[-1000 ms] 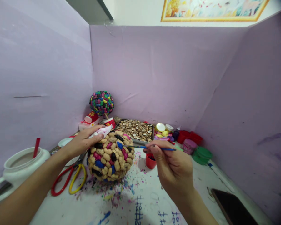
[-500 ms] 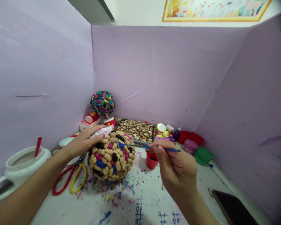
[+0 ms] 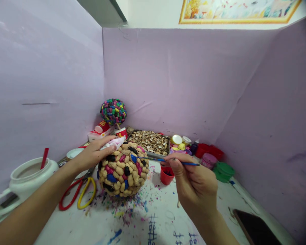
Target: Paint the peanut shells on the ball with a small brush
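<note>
A ball covered in peanut shells (image 3: 123, 170), some painted blue, pink and black, rests on the paint-spattered white tabletop (image 3: 147, 217). My left hand (image 3: 94, 153) lies on its upper left side, fingers closed on a crumpled white tissue (image 3: 114, 143). My right hand (image 3: 193, 183) pinches a thin blue paintbrush (image 3: 168, 160). The brush tip touches a shell on the ball's upper right. A small red paint cup (image 3: 166, 175) stands just behind the right hand.
Red and yellow scissors (image 3: 77, 194) lie left of the ball. A white jug (image 3: 27, 175) with a red stick stands far left. A tray of peanut shells (image 3: 150, 141), a finished coloured ball (image 3: 113, 111) and paint pots (image 3: 206, 158) line the back. A dark phone (image 3: 255, 229) lies at right.
The brush tip has left the blue shell at the ball's top and moved a little to the right. The whole view has drifted slightly right.
</note>
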{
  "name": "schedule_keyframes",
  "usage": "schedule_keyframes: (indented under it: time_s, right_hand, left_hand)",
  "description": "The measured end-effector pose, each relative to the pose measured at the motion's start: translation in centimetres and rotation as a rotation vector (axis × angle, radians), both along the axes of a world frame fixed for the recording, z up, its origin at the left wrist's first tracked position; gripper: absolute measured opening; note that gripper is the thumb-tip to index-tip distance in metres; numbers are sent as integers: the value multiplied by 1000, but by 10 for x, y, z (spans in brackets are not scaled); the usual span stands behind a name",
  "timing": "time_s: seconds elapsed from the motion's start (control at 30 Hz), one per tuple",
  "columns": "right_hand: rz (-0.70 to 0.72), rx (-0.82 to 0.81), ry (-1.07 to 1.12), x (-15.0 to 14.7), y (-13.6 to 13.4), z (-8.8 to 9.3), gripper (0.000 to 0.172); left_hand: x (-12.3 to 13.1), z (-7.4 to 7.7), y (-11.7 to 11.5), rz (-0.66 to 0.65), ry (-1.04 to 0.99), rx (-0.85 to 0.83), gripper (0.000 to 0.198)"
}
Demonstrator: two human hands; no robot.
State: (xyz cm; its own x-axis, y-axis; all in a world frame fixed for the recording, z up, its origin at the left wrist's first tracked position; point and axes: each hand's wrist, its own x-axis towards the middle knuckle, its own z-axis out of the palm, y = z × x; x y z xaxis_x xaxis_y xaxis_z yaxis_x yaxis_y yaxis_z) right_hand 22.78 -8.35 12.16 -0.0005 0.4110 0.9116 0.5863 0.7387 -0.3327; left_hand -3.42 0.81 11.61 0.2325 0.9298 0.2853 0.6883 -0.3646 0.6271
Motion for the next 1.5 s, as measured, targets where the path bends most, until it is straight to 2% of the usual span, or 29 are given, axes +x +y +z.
schedule_keyframes:
  time_s: [0.47, 0.8, 1.27, 1.5]
  right_hand:
    - [-19, -18, -91, 0, -2, -4, 13]
    - [-21, 46, -145, -2, -5, -4, 13]
    - [-20, 64, -266, -2, -7, 0, 13]
    - [-7, 81, -235, -5, -6, 0, 15]
  left_hand:
    - [-2, 0, -1, -41, 23, 28, 64]
    - [0, 3, -6, -48, 67, 18, 65]
    - [0, 4, -7, -13, 97, 34, 64]
    - [2, 5, -11, 9, 127, 64, 62]
